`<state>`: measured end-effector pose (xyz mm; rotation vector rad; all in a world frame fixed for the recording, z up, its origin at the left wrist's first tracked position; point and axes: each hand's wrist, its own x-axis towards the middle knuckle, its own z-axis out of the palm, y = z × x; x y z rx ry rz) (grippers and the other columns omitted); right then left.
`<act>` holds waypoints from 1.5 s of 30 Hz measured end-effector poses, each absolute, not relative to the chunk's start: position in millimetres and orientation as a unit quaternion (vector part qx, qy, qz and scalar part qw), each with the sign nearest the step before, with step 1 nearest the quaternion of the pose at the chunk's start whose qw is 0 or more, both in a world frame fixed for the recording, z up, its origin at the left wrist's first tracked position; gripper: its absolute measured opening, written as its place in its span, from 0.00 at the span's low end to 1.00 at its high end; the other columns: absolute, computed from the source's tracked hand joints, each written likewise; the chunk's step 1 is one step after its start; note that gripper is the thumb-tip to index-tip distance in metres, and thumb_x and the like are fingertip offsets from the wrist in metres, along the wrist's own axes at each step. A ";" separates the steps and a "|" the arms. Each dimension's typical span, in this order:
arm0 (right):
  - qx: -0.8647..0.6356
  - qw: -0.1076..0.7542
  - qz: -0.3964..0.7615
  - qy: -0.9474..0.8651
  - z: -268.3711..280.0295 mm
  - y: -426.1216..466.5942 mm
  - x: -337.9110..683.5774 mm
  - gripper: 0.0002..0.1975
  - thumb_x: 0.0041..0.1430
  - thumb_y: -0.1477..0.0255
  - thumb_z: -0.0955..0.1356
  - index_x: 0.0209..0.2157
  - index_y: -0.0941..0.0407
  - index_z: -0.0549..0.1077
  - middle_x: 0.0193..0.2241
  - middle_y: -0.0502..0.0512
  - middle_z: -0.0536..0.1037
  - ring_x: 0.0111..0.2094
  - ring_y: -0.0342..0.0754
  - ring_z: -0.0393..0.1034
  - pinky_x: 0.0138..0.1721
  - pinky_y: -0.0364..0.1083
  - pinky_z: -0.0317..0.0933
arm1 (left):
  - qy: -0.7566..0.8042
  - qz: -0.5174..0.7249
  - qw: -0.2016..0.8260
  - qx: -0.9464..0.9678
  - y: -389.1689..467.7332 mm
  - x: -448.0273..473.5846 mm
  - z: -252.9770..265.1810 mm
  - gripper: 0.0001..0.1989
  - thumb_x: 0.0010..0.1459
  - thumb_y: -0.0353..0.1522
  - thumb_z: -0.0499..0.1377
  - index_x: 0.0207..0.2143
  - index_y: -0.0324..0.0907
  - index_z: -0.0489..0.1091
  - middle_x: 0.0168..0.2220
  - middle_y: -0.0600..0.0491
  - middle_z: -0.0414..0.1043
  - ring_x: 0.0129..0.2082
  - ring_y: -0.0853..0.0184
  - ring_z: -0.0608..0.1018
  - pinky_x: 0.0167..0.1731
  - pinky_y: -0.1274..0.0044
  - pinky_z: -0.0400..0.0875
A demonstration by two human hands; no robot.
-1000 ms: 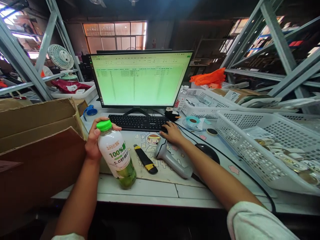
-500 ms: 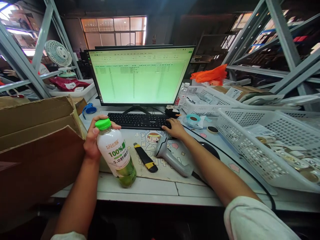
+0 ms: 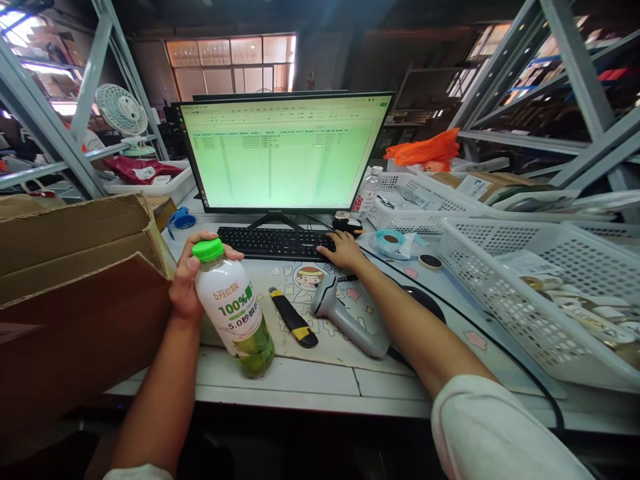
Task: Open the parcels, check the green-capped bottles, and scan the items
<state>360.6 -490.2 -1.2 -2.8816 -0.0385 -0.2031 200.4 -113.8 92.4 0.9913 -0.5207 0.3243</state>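
Note:
A coconut water bottle [image 3: 235, 310] with a green cap leans slightly at the front left of the desk, and my left hand [image 3: 187, 280] is wrapped round its upper part from behind. My right hand [image 3: 343, 251] rests with fingers spread on the right end of the black keyboard [image 3: 270, 241]. Between my arms lie a black and yellow utility knife [image 3: 294, 319] and a grey barcode scanner [image 3: 347, 320], both on a cartoon-printed desk mat [image 3: 280, 350]. Behind the keyboard a monitor [image 3: 285, 157] shows a spreadsheet.
An open cardboard box [image 3: 85, 320] stands at the left. White plastic baskets [image 3: 505, 300] with packed items line the right side. A tape roll [image 3: 390, 239], a clear bottle [image 3: 369, 190] and a black cable [image 3: 480, 327] lie or stand near them. Metal shelf posts [image 3: 575, 67] rise on both sides.
My right hand has shifted slightly left along the keyboard's right end. My left hand keeps its hold on the bottle. The whole view has shifted a little.

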 end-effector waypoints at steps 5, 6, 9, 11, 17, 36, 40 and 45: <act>-0.991 0.123 -0.048 0.002 2.9 -485.1 371.8 0.41 0.62 0.42 0.66 0.66 0.54 0.69 0.74 0.66 0.53 0.74 0.75 0.40 0.69 0.75 0.45 | -0.257 0.158 0.833 0.464 -113.4 202.8 92.0 0.21 0.56 0.48 0.65 0.46 0.44 0.72 0.32 0.50 0.80 0.37 0.58 0.84 0.38 0.69 0.78; -0.991 0.121 -0.051 0.002 2.9 -485.9 370.8 0.40 0.62 0.42 0.66 0.65 0.54 0.70 0.75 0.65 0.53 0.75 0.74 0.39 0.70 0.75 0.44 | -0.257 0.157 0.833 0.464 -113.2 203.2 91.8 0.21 0.56 0.48 0.65 0.46 0.44 0.72 0.32 0.51 0.80 0.37 0.58 0.84 0.38 0.69 0.78; -0.991 0.117 -0.067 -0.005 0.8 -491.4 361.6 0.38 0.63 0.43 0.65 0.64 0.54 0.70 0.75 0.63 0.54 0.75 0.72 0.40 0.71 0.72 0.45 | -0.262 0.156 0.832 0.463 -113.1 203.1 92.0 0.20 0.57 0.47 0.64 0.46 0.44 0.72 0.33 0.50 0.80 0.38 0.58 0.84 0.38 0.69 0.78; -0.991 0.115 -0.074 -0.011 -1.9 -496.6 352.7 0.38 0.63 0.44 0.65 0.65 0.54 0.69 0.74 0.64 0.55 0.74 0.71 0.42 0.70 0.72 0.48 | -0.264 0.154 0.833 0.462 -113.3 202.3 92.4 0.20 0.57 0.47 0.64 0.46 0.44 0.73 0.33 0.50 0.81 0.38 0.58 0.84 0.38 0.69 0.79; -0.989 0.116 -0.079 -0.043 -8.1 -507.5 332.8 0.39 0.64 0.47 0.66 0.66 0.59 0.67 0.71 0.70 0.60 0.72 0.68 0.52 0.70 0.66 0.53 | -0.257 0.144 0.837 0.462 -112.8 201.8 90.9 0.20 0.57 0.47 0.65 0.46 0.46 0.73 0.33 0.50 0.80 0.38 0.57 0.84 0.37 0.68 0.79; -0.989 0.143 -0.048 -0.008 -5.8 -486.0 358.3 0.44 0.62 0.41 0.64 0.69 0.55 0.62 0.76 0.65 0.47 0.75 0.72 0.38 0.71 0.70 0.46 | -0.255 0.147 0.835 0.465 -112.3 201.9 90.6 0.21 0.57 0.48 0.65 0.46 0.46 0.72 0.33 0.50 0.79 0.38 0.57 0.83 0.37 0.67 0.78; -0.988 0.150 -0.045 0.003 -5.4 -483.2 370.4 0.46 0.60 0.38 0.64 0.67 0.56 0.66 0.75 0.66 0.50 0.74 0.75 0.41 0.69 0.73 0.49 | -0.261 0.148 0.834 0.464 -112.5 200.3 91.1 0.20 0.58 0.47 0.64 0.47 0.45 0.72 0.33 0.50 0.80 0.39 0.57 0.84 0.39 0.67 0.79; -0.986 0.148 -0.076 -0.031 -6.7 -489.8 355.4 0.43 0.62 0.40 0.64 0.64 0.59 0.67 0.75 0.68 0.52 0.75 0.70 0.43 0.72 0.67 0.47 | -0.276 0.143 0.832 0.459 -112.3 201.2 90.5 0.21 0.58 0.47 0.64 0.48 0.44 0.71 0.34 0.50 0.80 0.39 0.56 0.84 0.39 0.67 0.79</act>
